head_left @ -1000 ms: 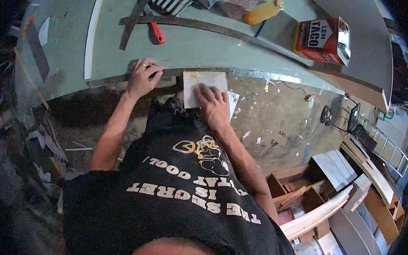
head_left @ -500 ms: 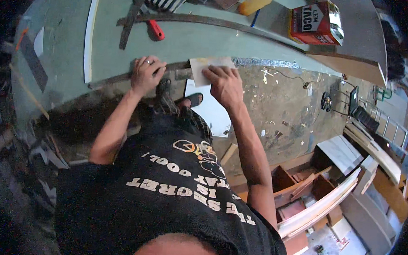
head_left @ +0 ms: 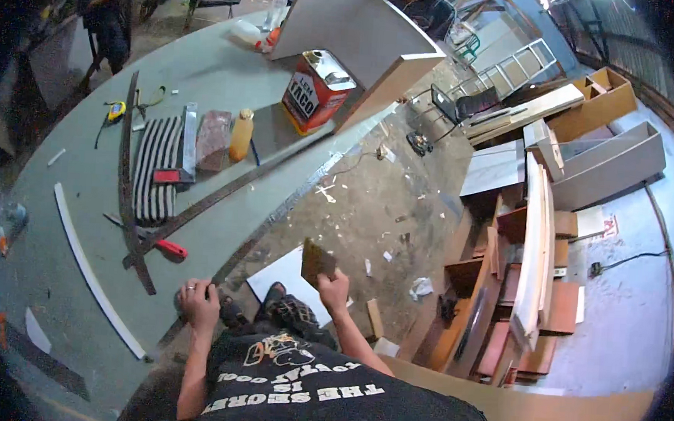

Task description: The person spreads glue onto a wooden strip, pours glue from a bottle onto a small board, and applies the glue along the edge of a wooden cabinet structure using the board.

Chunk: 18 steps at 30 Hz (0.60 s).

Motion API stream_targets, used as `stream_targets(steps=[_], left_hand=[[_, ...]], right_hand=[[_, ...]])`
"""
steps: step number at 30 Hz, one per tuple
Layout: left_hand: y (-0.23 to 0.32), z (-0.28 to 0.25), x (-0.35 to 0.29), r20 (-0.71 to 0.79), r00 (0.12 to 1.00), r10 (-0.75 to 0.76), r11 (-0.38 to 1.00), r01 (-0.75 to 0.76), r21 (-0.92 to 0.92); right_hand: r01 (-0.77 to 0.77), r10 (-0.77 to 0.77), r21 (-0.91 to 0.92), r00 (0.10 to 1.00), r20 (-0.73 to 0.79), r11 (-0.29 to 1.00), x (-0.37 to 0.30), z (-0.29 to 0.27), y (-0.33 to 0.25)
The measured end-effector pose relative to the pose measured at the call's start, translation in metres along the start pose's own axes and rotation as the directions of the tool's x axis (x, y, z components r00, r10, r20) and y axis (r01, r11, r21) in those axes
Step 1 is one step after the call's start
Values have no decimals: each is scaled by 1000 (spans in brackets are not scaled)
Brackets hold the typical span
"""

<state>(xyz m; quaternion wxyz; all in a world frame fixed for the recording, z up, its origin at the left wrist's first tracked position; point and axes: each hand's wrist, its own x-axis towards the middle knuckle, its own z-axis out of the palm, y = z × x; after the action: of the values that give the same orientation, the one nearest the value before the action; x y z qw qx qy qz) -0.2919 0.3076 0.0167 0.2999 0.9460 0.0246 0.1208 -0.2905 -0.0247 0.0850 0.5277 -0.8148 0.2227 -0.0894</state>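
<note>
Below centre of the frame, right hand (head_left: 335,285) is raised off the table, fingers pinched narrow around the lower edge of a small brown rectangular piece (head_left: 318,261), looks like a scrap of board or sanding sheet, held upright and tilted over the floor. Left of it, left hand (head_left: 198,304) presses on the edge of the green worktable (head_left: 75,194), fingers curled down over the edge, a ring on one finger, holding nothing that can be made out. Hands are near each other but apart.

Under the right hand, a white sheet (head_left: 286,281) lies flat on the dirty floor, with the person's sandalled foot (head_left: 294,313) touching its lower edge. Black printed shirt (head_left: 295,393) fills the bottom centre.

On the table, centre left: red-handled tool (head_left: 166,248) just beside a long dark metal strip (head_left: 131,190), a second dark strip (head_left: 222,192) running diagonally up right. White edging strip (head_left: 90,272) lies lower left. Upper left of centre: striped black-and-white cloth (head_left: 154,167), brown block (head_left: 213,139), orange bottle (head_left: 240,135) side by side. Red and white tin can (head_left: 315,90) stands top centre, beside a leaning white board (head_left: 348,30). Yellow tape measure (head_left: 115,110) upper left.

Right half: stacked wooden cabinet parts (head_left: 535,246) on the floor.
</note>
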Motion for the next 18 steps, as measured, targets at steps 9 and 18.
stream_targets(steps=[9, 18], left_hand=[[1, -14, 37, 170, 971, 168, 982, -150, -117], [-7, -24, 28, 208, 949, 237, 966, -206, -159]], right_hand=[[-116, 255, 620, 957, -141, 776, 63, -35, -10], [-364, 367, 811, 909, 200, 459, 59, -6, 68]])
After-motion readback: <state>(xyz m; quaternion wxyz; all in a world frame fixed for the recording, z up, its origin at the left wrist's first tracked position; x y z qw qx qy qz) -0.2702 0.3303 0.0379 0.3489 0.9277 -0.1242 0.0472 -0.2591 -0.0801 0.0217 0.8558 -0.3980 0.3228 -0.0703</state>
